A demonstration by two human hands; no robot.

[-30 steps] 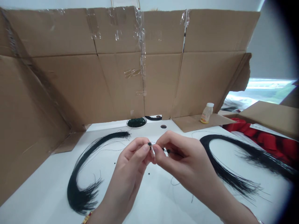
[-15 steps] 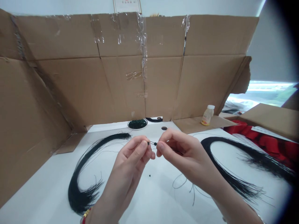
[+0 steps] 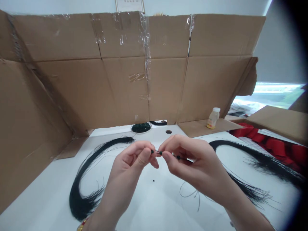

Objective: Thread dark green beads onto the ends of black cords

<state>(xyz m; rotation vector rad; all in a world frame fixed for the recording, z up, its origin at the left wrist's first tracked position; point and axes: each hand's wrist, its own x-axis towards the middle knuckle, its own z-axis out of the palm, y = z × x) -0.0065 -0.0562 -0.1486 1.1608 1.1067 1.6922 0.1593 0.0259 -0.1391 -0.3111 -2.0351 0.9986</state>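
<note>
Just between fingertips (image 3: 147, 154), black beaded thread (image 3: 159, 152)

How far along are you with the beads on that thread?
Done: a few dark beads sit on a thread. In hand: the left hand and right hand pinch that thread. Remaining: one loose bead and two bundles of black strands lie on the white table.
</note>
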